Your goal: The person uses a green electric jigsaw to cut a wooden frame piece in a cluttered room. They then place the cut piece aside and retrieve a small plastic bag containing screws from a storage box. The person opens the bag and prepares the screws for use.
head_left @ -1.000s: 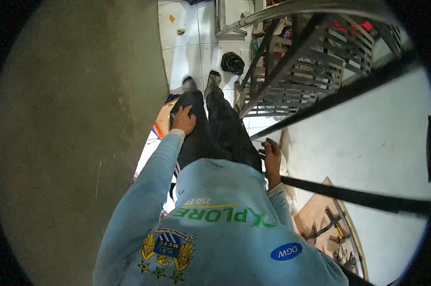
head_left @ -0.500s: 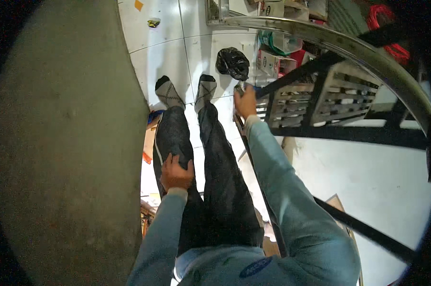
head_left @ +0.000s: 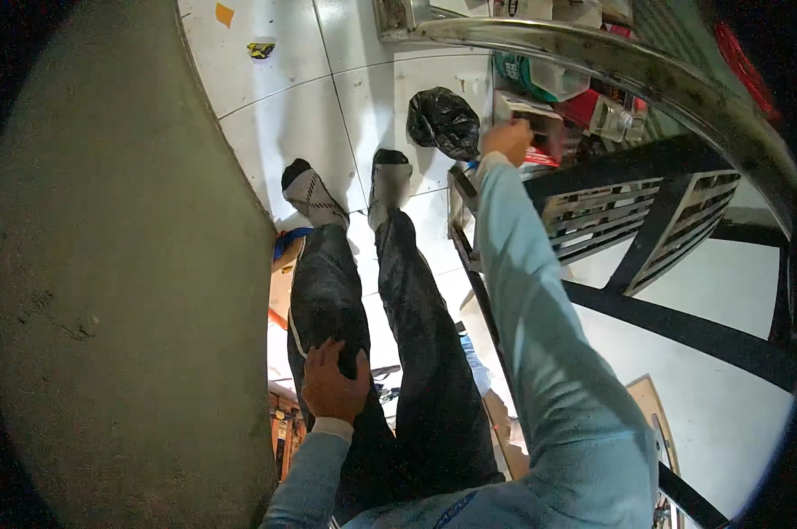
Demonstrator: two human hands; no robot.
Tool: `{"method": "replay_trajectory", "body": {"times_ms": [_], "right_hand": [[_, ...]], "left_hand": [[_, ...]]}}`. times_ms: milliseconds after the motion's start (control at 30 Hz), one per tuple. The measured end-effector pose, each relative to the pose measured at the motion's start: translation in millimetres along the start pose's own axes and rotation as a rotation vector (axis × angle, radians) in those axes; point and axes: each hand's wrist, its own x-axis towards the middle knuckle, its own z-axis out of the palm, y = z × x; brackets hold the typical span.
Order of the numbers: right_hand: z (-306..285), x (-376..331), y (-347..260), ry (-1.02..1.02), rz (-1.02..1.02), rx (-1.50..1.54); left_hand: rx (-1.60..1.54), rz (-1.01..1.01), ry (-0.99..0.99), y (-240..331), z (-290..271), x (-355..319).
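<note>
My left hand (head_left: 336, 388) rests on the dark trousers (head_left: 328, 291) over my left leg, palm down with its fingers spread. With the arm stretched forward, my right hand (head_left: 508, 139) is beside an open cardboard box (head_left: 515, 108) at the far right. Its fingers look curled, but motion smears them, and I cannot tell whether anything is in them. A crumpled black plastic bag (head_left: 443, 122) lies on the floor just left of that hand. Farther right, a clear plastic bottle (head_left: 612, 120) lies among the boxes.
A broad grey-green surface (head_left: 134, 264) fills the left side. A curved metal rail (head_left: 592, 55) and a black slatted frame (head_left: 628, 220) stand on the right. On the white tiled floor lie a yellow-black wrapper (head_left: 260, 50) and an orange scrap (head_left: 224, 14). Red cord (head_left: 740, 66) hangs far right.
My right hand has moved right and slightly forward, from over the black frame's end to the boxes. The shiny, clear thing at its fingers no longer shows. My left hand stays on my leg.
</note>
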Motion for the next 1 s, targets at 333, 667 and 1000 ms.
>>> {"method": "replay_trajectory", "body": {"times_ms": [333,667,1000], "right_hand": [[-6,-109,2,-0.119,-0.734,-0.129],[-16,-129,-54,-0.226,-1.224,0.167],[-24,-155,-107,-0.277,-1.073,0.061]], "left_hand": [[0.03,-0.029,-0.011,12,-3,6],[0.073,-0.037,-0.05,24,-4,8],[0.026,0.022,0.098,20,2,7]]}}
